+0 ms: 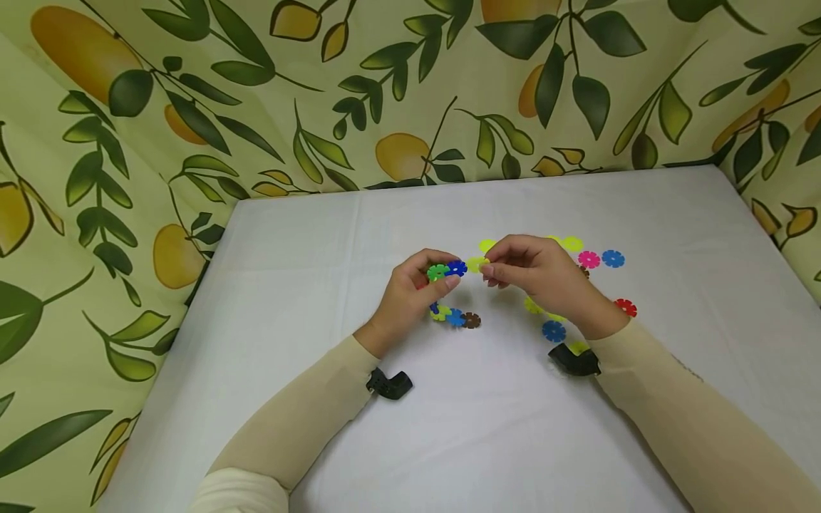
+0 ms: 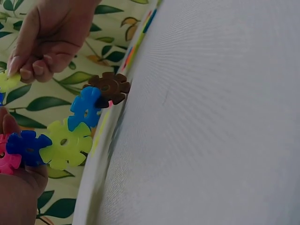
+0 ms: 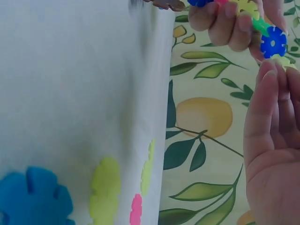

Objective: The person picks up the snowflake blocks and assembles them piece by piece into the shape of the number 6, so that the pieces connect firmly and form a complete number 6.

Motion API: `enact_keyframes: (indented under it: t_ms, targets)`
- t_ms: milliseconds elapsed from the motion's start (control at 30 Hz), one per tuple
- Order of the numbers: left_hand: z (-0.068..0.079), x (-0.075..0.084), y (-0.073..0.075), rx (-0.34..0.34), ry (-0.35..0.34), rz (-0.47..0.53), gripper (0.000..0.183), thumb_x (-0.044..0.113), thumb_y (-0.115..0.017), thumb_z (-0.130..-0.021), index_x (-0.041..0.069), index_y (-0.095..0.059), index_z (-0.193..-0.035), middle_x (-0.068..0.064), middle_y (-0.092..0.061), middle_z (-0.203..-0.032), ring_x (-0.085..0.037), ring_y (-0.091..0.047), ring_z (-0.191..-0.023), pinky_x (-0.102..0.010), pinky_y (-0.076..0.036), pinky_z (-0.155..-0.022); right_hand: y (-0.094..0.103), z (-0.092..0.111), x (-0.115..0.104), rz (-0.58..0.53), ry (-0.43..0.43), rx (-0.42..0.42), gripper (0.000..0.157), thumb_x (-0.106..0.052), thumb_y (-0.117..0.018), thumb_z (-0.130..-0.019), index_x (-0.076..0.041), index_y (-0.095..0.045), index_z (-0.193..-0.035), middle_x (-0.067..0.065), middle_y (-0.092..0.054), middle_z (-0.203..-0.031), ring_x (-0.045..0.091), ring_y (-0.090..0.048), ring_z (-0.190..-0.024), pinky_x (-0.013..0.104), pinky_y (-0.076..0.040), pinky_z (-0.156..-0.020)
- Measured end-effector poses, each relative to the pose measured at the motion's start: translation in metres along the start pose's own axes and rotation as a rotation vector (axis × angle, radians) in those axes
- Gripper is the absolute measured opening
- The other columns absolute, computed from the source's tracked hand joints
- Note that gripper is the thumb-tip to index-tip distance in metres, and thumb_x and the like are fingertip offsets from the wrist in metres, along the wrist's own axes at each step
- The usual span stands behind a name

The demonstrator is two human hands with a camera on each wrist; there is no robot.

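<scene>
My left hand grips a curved chain of notched plastic flower discs. At the chain's upper end are a green disc and a dark blue disc. Its lower end hangs out past the palm, with a yellow-green disc, a light blue disc and a brown disc linked in a row. Between thumb and fingertips, my right hand pinches a yellow disc, its edge right at the dark blue disc. Fingers hide the chain's middle part.
Loose discs lie on the white tabletop around and behind the right hand: a pink disc, blue discs, a red disc and several yellow ones. Leaf-and-fruit patterned fabric hangs behind the table. A black wrist device sits on each sleeve.
</scene>
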State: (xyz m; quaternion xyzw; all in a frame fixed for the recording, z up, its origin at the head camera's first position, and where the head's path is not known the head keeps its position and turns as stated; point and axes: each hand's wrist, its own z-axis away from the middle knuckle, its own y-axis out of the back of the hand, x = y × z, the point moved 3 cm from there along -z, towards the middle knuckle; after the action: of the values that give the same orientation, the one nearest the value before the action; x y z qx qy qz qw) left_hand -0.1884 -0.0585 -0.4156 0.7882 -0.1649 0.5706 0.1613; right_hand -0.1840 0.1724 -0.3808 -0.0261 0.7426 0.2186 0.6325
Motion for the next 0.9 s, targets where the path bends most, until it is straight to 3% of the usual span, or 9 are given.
enact_keyframes:
  t_ms: [400, 600, 733, 900]
  targets:
    - [0.000, 0.002, 0.000, -0.011, 0.025, 0.013, 0.022, -0.001, -0.073, -0.102, -0.007, -0.069, -0.123, -0.012, -0.072, -0.118, -0.021, -0.067, -0.100, -0.030, -0.057, -0.089, -0.007, 0.000, 0.006, -0.031, -0.039, -0.019, 0.007, -0.004, -0.076, -0.104, 0.002, -0.076, -0.103, 0.014, -0.077, -0.091, 0.032, -0.074, -0.086, 0.032, -0.062, -0.081]
    - [-0.002, 0.001, 0.000, -0.014, 0.064, -0.012, 0.024, 0.008, -0.071, -0.105, -0.003, -0.068, -0.126, -0.012, -0.070, -0.118, -0.024, -0.065, -0.099, -0.032, -0.055, -0.089, -0.003, -0.003, 0.007, -0.026, -0.007, -0.033, 0.009, -0.006, -0.072, -0.107, 0.002, -0.074, -0.110, 0.016, -0.075, -0.096, 0.036, -0.073, -0.091, 0.033, -0.062, -0.082]
    - [-0.003, -0.003, 0.004, 0.028, 0.136, -0.033, 0.026, 0.014, -0.068, -0.106, 0.001, -0.067, -0.128, -0.018, -0.069, -0.110, -0.026, -0.062, -0.091, -0.031, -0.053, -0.082, 0.011, -0.006, 0.016, 0.034, -0.031, 0.042, 0.022, -0.016, -0.067, -0.111, 0.001, -0.072, -0.124, 0.017, -0.073, -0.112, 0.032, -0.068, -0.100, 0.031, -0.059, -0.083]
    - [-0.003, -0.007, 0.013, 0.075, 0.178, -0.025, 0.031, 0.016, -0.063, -0.104, 0.003, -0.063, -0.132, -0.018, -0.071, -0.103, -0.028, -0.062, -0.090, -0.032, -0.053, -0.082, 0.036, -0.007, 0.034, 0.175, -0.150, 0.143, 0.032, -0.028, -0.063, -0.114, -0.006, -0.068, -0.136, 0.013, -0.068, -0.130, 0.031, -0.060, -0.110, 0.033, -0.054, -0.080]
